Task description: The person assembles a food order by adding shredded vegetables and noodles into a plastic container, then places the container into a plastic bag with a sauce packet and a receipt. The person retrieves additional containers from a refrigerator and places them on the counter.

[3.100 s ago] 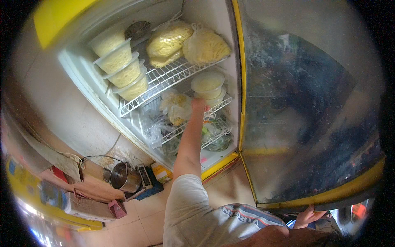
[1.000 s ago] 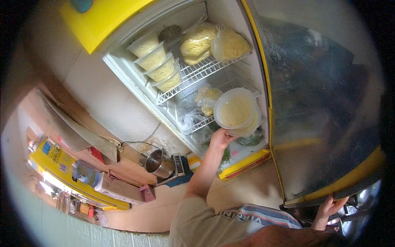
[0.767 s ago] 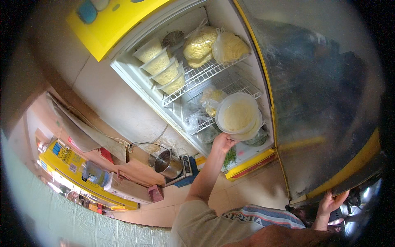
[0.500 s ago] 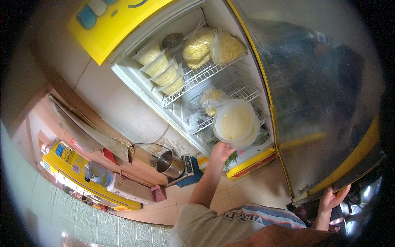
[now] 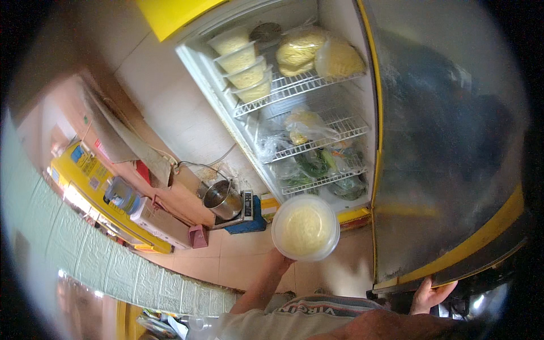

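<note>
My left hand [image 5: 280, 262] grips a round clear plastic tub [image 5: 306, 228] from its near side. Pale yellow food shows through the tub, which is out in front of the open refrigerator. Most of the fingers are hidden under it. At the lower right, my right hand [image 5: 430, 296] grips the bottom edge of the glass refrigerator door [image 5: 447, 147], which stands wide open. On the top wire shelf [image 5: 289, 90] are stacked tubs [image 5: 249, 68] of pale shredded-looking food and bags of yellow noodles [image 5: 300, 50].
Lower shelves hold a small bag of yellow food [image 5: 303, 126] and bagged green vegetables [image 5: 347, 186]. A steel pot [image 5: 222, 199] stands left of the refrigerator beside a digital device [image 5: 247, 205]. A pale green brick-patterned wall [image 5: 90, 238] curves along the left.
My left hand has drawn the tub back out of the refrigerator, down toward me. My right hand stays on the door's edge. The view has shifted, so the refrigerator appears further right.
</note>
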A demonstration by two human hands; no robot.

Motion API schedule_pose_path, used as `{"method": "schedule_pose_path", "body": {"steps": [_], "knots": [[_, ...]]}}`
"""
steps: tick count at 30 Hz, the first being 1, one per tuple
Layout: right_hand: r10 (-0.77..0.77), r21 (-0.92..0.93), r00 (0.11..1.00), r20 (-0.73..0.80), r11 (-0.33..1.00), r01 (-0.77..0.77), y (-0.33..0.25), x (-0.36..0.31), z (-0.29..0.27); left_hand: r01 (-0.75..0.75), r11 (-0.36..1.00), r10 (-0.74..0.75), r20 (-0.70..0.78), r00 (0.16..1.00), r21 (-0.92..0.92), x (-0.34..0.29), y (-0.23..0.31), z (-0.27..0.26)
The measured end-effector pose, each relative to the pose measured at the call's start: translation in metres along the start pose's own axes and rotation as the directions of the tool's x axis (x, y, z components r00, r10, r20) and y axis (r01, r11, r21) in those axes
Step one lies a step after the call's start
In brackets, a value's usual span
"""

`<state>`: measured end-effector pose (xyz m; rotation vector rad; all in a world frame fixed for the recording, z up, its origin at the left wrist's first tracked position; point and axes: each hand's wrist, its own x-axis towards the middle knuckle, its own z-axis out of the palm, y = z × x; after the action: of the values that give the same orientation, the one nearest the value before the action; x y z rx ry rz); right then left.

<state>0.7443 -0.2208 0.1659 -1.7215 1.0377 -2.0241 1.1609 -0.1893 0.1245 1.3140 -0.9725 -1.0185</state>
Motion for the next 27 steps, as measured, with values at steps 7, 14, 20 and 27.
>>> {"method": "schedule_pose_path", "body": {"steps": [7,14,20,27], "knots": [[0.122,0.022,0.991,0.056,0.992,-0.124,-0.029,-0.007,0.034,0.115,0.993,-0.116,-0.074,0.99,-0.012,-0.089,-0.008,-0.015],[-0.166,-0.087,0.974,0.156,0.98,0.18,-0.051,-0.008,0.092,0.187,0.982,-0.184,-0.132,0.974,0.015,-0.172,-0.018,-0.027],[-0.368,0.133,0.872,0.322,0.93,0.344,-0.065,-0.016,0.176,0.222,0.951,-0.186,-0.177,0.966,0.214,-0.231,-0.033,-0.033],[-0.608,0.08,0.739,0.291,0.785,0.614,-0.102,-0.034,0.313,0.326,0.918,-0.394,-0.407,0.824,-0.228,-0.284,-0.02,-0.026]]}}
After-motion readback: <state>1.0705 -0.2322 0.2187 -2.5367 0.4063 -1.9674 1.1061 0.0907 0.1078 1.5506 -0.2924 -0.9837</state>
